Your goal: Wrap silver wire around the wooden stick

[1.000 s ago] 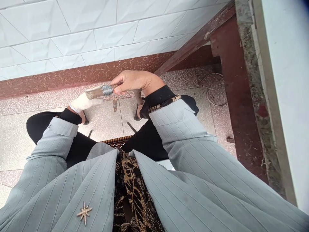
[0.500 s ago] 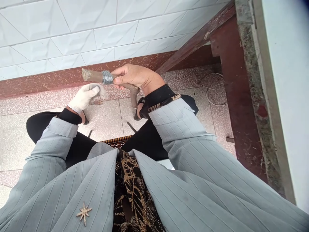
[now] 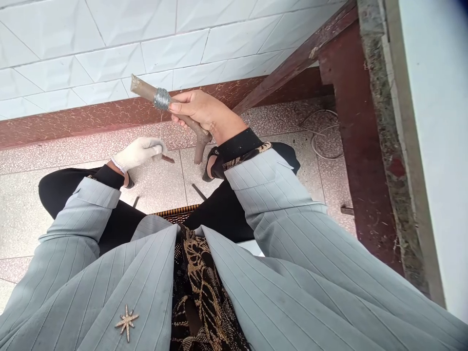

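Observation:
My bare right hand [image 3: 197, 111] grips a crooked wooden stick [image 3: 145, 89] around its middle, just beside a coil of silvery wire [image 3: 161, 98] wound on it. The stick slants up to the left, and its short bent end [image 3: 201, 146] points down. From the coil a thin strand of wire [image 3: 161, 124] runs down to my left hand [image 3: 139, 152]. That hand wears a white glove and is closed on a small brown stick [image 3: 167, 159], whose end pokes out past the fingers. How the strand joins this small stick is hidden by the glove.
A white tiled wall [image 3: 175, 53] with a red-brown base strip stands in front. To the right are a dark red wooden frame [image 3: 361, 126] and a loop of pale cable [image 3: 318, 141] on the speckled floor. A woven seat edge [image 3: 179, 213] shows between my legs.
My left hand has moved slightly down and right, away from the coil, and the strand now shows. The stick in my right hand has tilted, its left end rising.

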A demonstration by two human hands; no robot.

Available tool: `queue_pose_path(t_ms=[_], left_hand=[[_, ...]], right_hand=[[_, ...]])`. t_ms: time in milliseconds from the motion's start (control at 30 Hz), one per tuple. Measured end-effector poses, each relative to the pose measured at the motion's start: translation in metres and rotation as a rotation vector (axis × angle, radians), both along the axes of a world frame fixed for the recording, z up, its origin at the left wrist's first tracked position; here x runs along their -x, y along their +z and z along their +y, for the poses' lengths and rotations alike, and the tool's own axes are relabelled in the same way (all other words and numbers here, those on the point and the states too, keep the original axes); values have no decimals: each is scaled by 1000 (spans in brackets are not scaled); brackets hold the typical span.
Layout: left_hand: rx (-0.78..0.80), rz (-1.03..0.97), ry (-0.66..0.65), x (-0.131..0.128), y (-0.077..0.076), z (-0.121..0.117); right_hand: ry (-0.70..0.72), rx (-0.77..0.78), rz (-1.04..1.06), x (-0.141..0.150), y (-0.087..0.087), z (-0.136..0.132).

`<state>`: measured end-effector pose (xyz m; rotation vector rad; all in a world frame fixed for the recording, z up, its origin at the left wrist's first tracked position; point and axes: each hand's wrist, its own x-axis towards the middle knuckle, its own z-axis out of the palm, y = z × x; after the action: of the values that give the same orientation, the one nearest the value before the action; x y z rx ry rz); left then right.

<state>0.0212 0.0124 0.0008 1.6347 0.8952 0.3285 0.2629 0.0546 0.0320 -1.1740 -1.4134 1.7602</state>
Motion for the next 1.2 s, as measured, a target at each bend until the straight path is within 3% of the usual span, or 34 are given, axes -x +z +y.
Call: queue_pose_path(t_ms=[100,200,267,333,400,433,500,567,700,867,967,1100,1200], left_hand=[[18,1,-21,3,0,0],[-38,63,77,7,3,4],[-103,114,118,10,7,6],[-133,141,137,12,8,9],[-115,136,161,14,5,11],[-98,118,182,15,2,12],[-58,51,254,17,-4,14],[-9,-26,318,19,-9,15],[48,-100,294,17,-8,14],[120,-63,43,11,-6,9],[133,-114,14,10,-6,7],[183,-128,-1,10,-3,6],[196,-134,-21,10,1,7]], right_hand=[[-48,-194,-394,-5,-11,8],[111,-383,-706,-12,-20,15],[339,-346,-884,-13,-19,15],[619,-180,-929,-13,-13,12],[806,-44,-781,-13,-4,7],[833,-35,-662,-13,0,5],[748,-135,-411,-14,4,3],[546,-229,-174,-15,6,1],[146,-188,130,-13,7,1],[-39,-120,-98,-5,6,3],[-94,-151,-283,-5,-2,6],[-10,-348,-574,-9,-12,9],[108,-426,-786,-8,-10,6]])
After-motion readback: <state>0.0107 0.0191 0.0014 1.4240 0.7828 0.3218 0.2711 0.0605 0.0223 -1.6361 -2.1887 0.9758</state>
